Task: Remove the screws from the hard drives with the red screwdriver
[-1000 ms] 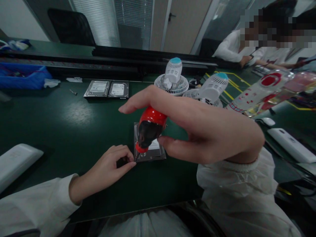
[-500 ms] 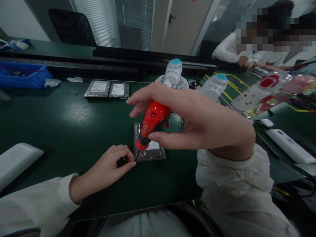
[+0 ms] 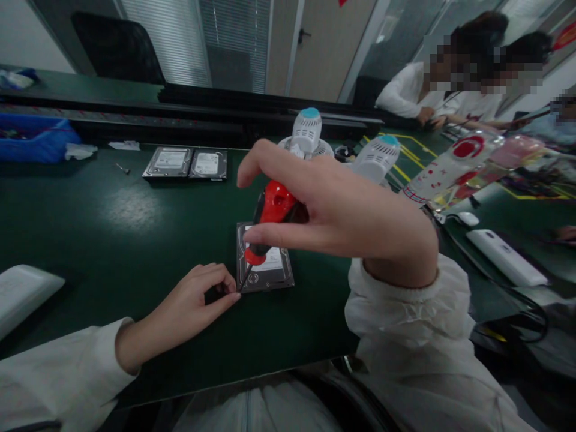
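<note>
My right hand is closed around the handle of a red and black screwdriver, its thumb lying across the lower handle. The thin shaft slants down to the near left corner of a hard drive, which lies flat on the green mat. Beside that same corner, my left hand has thumb and forefinger pinched together at the screwdriver's tip. Whatever sits between those fingertips is too small to make out. My right hand covers part of the drive's upper side.
Two more hard drives lie side by side further back. A blue bin is at the far left, with a small screw-like piece nearby. White fans, a bottle and a white power bank stand or lie rightward. Other people sit back right.
My right thumb has swung left across the screwdriver handle and the fingers have curled in. The screwdriver tip and my left hand stay at the drive's corner. The whole view has shifted slightly.
</note>
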The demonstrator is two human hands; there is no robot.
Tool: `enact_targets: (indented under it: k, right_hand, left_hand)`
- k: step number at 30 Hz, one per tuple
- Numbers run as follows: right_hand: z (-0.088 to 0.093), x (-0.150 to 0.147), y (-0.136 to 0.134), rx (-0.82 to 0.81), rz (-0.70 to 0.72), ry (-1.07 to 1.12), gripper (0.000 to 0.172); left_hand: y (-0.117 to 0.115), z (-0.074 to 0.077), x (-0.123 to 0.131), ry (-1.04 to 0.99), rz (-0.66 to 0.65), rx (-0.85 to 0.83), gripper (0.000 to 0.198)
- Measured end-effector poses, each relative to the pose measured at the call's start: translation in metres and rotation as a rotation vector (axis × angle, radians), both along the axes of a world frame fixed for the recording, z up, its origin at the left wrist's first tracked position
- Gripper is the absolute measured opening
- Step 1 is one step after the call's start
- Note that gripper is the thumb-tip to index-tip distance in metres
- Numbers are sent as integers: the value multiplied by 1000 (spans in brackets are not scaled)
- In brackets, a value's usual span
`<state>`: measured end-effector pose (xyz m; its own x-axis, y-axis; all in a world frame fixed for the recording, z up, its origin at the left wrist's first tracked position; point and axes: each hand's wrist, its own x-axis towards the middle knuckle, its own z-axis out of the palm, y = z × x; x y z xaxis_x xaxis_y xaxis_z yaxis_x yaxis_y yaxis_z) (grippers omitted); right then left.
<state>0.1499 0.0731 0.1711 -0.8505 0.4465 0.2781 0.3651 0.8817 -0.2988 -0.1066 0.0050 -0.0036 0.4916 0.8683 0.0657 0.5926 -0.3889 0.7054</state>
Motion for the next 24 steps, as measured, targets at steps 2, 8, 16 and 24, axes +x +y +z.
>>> enact_targets:
  k: [2,8,16,24]
  right_hand:
    - [-2,-1,0,59,-64,-8,54]
    - [-5,-5,5,58,54,62,39]
    - [-13,-16,5,54,62,175,33]
    - [-26,-15,-3,5,14,326,31]
  left_hand:
    - [0,1,0,6,3,3,19]
    - [0,2,1,12,-2,-6,21]
    - [1,1,1,0,-1,-37,23]
    - [2,1,1,19,-3,-57,24]
